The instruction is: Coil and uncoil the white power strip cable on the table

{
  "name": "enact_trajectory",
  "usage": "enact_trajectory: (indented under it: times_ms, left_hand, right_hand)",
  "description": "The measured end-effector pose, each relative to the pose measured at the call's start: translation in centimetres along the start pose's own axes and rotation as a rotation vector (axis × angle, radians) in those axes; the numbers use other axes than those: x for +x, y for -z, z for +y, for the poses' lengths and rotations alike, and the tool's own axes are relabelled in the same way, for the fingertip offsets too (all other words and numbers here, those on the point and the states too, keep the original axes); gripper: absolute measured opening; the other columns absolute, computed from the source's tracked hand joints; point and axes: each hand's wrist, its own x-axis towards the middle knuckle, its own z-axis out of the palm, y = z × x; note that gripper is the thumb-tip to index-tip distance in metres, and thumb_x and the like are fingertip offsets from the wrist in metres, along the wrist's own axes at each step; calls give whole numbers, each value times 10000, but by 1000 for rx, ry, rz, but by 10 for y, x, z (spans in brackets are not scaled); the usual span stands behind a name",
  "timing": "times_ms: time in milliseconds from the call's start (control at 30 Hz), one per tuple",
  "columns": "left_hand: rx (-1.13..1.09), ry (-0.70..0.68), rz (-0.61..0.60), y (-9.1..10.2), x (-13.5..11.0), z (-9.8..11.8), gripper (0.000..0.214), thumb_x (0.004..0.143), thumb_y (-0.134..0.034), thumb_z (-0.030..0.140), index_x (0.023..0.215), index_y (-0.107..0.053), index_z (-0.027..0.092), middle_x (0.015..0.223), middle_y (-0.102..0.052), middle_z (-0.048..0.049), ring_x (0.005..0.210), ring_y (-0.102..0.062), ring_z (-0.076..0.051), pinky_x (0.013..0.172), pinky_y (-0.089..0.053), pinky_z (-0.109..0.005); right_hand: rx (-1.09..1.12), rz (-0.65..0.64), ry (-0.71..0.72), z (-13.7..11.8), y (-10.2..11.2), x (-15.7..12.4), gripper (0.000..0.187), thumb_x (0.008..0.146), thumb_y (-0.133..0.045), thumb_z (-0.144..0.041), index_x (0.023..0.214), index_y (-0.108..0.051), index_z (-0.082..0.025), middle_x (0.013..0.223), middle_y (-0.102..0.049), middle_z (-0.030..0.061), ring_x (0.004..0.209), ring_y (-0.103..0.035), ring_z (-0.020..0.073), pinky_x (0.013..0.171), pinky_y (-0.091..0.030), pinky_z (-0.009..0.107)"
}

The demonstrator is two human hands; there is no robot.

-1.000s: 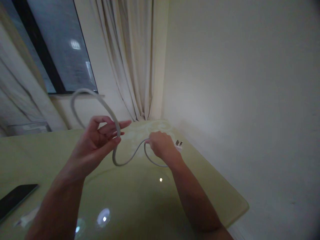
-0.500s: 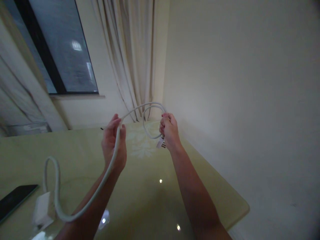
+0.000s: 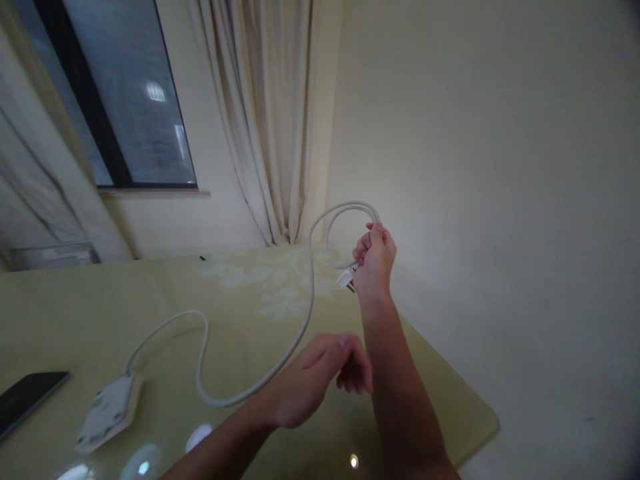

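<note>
My right hand is closed around a looped white power cord, held up near the wall corner. Below its fingers hangs the cord's white plug, with dark-looking prongs. Lower and nearer, my left hand is beside my right forearm, its fingers loosely curled, the thumb apart, and nothing visible in it. The cord dips past my left wrist and runs across the table to a white block, which looks like a power strip lying tilted or underside up.
A pale green glossy table spreads below, its rounded corner at the right. At the left edge lies a dark flat device. A small black object sits at the far edge. Curtains, a window and a bare wall stand behind.
My left hand has let the cord go and moved right and nearer, to my right forearm. My right hand has drawn the cord rightward. The white block has shifted and turned on the table.
</note>
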Motion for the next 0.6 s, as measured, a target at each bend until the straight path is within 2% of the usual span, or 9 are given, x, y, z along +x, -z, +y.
enact_trajectory:
  times_ms: [33, 67, 133, 200, 267, 333, 400, 500, 600]
  left_hand:
    - [-28, -87, 54, -1, -2, 8, 579, 1082, -400, 633, 914, -733, 191, 836, -684, -73, 753, -603, -180, 726, -504, -328]
    - [-35, -166, 160, 1, -3, 13, 477, 1077, -473, 588, 1017, -737, 196, 925, -708, -83, 801, -630, -182, 738, -518, -319]
    - [34, -274, 452, 17, 1, 14, 316, 1028, -633, 492, 1173, -701, 220, 1122, -716, -98, 959, -667, -198, 822, -547, -320]
    - [170, -291, 756, 41, 8, 5, 417, 943, -761, 444, 1287, -633, 247, 1362, -651, -119, 1203, -634, -245, 994, -536, -379]
    - [242, -227, 960, 66, 14, -7, 691, 849, -844, 472, 1423, -526, 256, 1596, -490, -164, 1420, -518, -313, 1129, -475, -471]
    - [189, -137, 972, 82, 18, -17, 805, 810, -864, 530, 1457, -490, 233, 1659, -429, -205, 1527, -425, -355, 1214, -389, -535]
    - [93, -97, 848, 88, 19, -23, 717, 862, -799, 604, 1409, -552, 213, 1614, -511, -214, 1543, -429, -354, 1252, -334, -543]
    - [-70, -148, 684, 80, 18, -24, 566, 965, -667, 643, 1332, -620, 214, 1456, -681, -190, 1430, -579, -315, 1236, -356, -521]
    - [-170, -193, 629, 69, 18, -22, 574, 917, -792, 542, 1344, -562, 235, 1360, -747, -177, 1282, -687, -294, 1149, -443, -502]
  right_hand:
    - [-2, -8, -3, -3, 2, 1, 341, 948, -723, -522, 898, -570, -222, 574, -311, -136, 429, -214, 47, 394, -165, 183]
    - [-2, -30, -17, -6, 3, 2, 344, 944, -731, -521, 890, -580, -217, 565, -306, -138, 423, -202, 46, 388, -151, 186]
    - [12, -114, -74, -12, 4, 0, 341, 932, -756, -501, 875, -599, -205, 553, -298, -140, 414, -180, 42, 380, -124, 190]
    - [48, -239, -155, -19, 2, -6, 321, 926, -775, -465, 864, -613, -195, 553, -292, -139, 413, -164, 39, 375, -109, 188]
    - [103, -357, -233, -25, -2, -14, 298, 934, -771, -436, 857, -619, -192, 557, -281, -137, 416, -145, 40, 370, -108, 182]
    - [167, -448, -300, -30, -6, -21, 279, 951, -754, -422, 860, -622, -193, 561, -272, -135, 423, -130, 45, 364, -120, 173]
    - [218, -498, -341, -33, -10, -27, 269, 967, -741, -413, 865, -620, -196, 567, -270, -132, 428, -126, 48, 362, -137, 163]
    - [264, -496, -373, -32, -14, -30, 274, 986, -731, -400, 852, -602, -199, 572, -265, -131, 425, -123, 48, 356, -143, 154]
    - [304, -478, -430, -28, -16, -31, 282, 1008, -714, -376, 834, -587, -194, 571, -254, -133, 419, -110, 46, 346, -137, 150]
